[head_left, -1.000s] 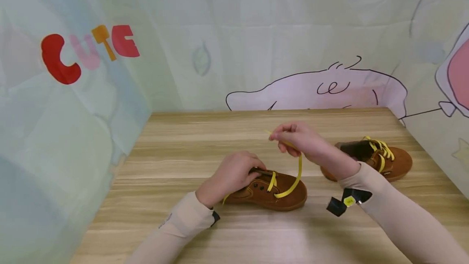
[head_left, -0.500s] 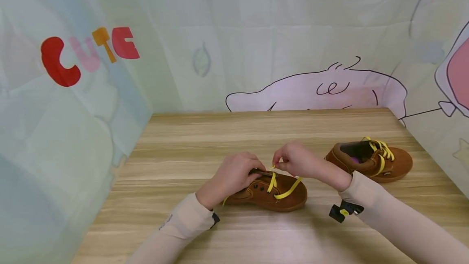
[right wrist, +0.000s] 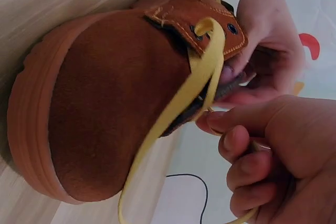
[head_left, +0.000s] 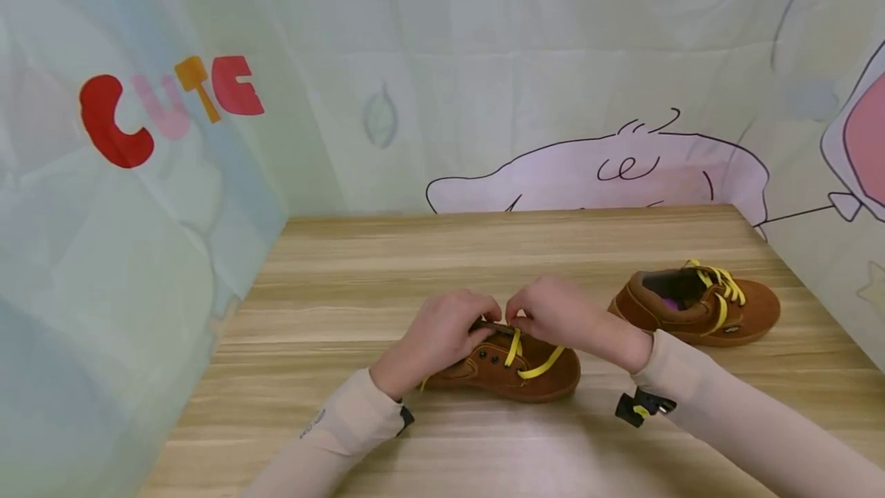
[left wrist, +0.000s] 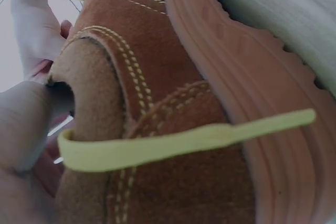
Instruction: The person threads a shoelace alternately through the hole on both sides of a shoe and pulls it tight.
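A brown suede shoe [head_left: 532, 383] with a partly threaded yellow shoelace [head_left: 542, 366] lies in front of me, its toe to the right. My left hand [head_left: 442, 336] grips the shoe's upper by the opening, pinching the tongue area. Close beside it, my right hand [head_left: 560, 317] has thumb and forefinger at the far row of eyelets. In the right wrist view the shoelace [right wrist: 173, 103] loops from the eyelets back to the curled fingers [right wrist: 244, 171]; its tip is hidden there. The left wrist view shows a loose lace end [left wrist: 147, 150] hanging over the heel side.
A second brown shoe [head_left: 754, 310], laced in yellow, stands at the right behind my right forearm. The wooden table [head_left: 346, 267] meets a printed cloth backdrop [head_left: 346, 137] at its back and sides. A small black device [head_left: 643, 406] is strapped to my right wrist.
My right hand has come down from above the shoe to the eyelets, bringing the shoelace with it, and now sits against the upper near my left hand. The left hand stays put.
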### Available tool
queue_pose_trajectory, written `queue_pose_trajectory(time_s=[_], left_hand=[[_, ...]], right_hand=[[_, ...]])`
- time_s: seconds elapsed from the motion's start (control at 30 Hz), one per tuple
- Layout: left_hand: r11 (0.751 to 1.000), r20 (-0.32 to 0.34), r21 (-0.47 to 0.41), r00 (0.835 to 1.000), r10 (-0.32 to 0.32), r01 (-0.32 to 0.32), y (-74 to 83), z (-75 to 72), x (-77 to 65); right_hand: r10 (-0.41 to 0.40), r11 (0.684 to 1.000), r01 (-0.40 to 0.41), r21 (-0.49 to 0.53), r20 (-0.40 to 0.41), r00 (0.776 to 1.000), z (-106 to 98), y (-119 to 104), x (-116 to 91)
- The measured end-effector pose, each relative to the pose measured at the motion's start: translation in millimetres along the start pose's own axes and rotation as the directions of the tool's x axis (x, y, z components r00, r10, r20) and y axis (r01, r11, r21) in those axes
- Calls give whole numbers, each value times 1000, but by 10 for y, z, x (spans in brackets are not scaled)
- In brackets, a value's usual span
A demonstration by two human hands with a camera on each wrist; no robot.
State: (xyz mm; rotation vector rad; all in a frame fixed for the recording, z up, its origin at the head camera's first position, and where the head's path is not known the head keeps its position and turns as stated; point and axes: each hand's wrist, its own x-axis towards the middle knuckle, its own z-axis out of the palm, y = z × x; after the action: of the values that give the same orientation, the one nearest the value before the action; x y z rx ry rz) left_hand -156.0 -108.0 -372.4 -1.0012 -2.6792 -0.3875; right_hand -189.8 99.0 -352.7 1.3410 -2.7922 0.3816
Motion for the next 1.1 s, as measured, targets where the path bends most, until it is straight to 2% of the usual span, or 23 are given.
queue_pose_trajectory(time_s=[0.1, 0.2, 0.3, 0.4, 0.5, 0.57, 0.63, 0.7, 0.83, 0.97, 1.1], left_hand=[[1000, -59, 6, 998, 27, -27, -6, 19, -13], [992, -89, 95, 992, 94, -86, 5, 15, -40], [965, -47, 236, 990, 130, -116, 35, -13, -64], [953, 52, 287, 995, 81, -92, 75, -52, -71], [980, 149, 196, 989, -6, -23, 96, -59, -49], [995, 194, 90, 980, -48, 31, 94, -44, -24], [996, 219, -41, 973, -66, 77, 85, -16, 6], [981, 232, -159, 970, -76, 115, 76, 15, 28], [926, 213, -327, 970, -120, 187, 70, 74, 34], [888, 166, -381, 964, -209, 258, 82, 116, 31], [877, 127, -371, 952, -277, 304, 106, 128, 38]], right_hand=[[-7, 1000, 6, -10, -33, 999, 22, -24, 2], [1, 998, -4, -60, -50, 999, 41, -57, 1], [10, 993, -16, -121, -54, 998, 49, -99, 4], [18, 987, -26, -160, -56, 998, 47, -136, 17], [30, 985, -37, -167, -45, 999, 50, -150, 32], [27, 987, -33, -156, -40, 999, 53, -148, 41], [21, 990, -26, -136, -39, 999, 59, -135, 45], [17, 994, -21, -112, -36, 999, 64, -118, 44], [35, 998, -36, -44, -21, 999, 67, -88, 38], [33, 999, -33, -1, -34, 999, 69, -56, 25], [11, 1000, -11, 6, -50, 999, 65, -39, 14]])
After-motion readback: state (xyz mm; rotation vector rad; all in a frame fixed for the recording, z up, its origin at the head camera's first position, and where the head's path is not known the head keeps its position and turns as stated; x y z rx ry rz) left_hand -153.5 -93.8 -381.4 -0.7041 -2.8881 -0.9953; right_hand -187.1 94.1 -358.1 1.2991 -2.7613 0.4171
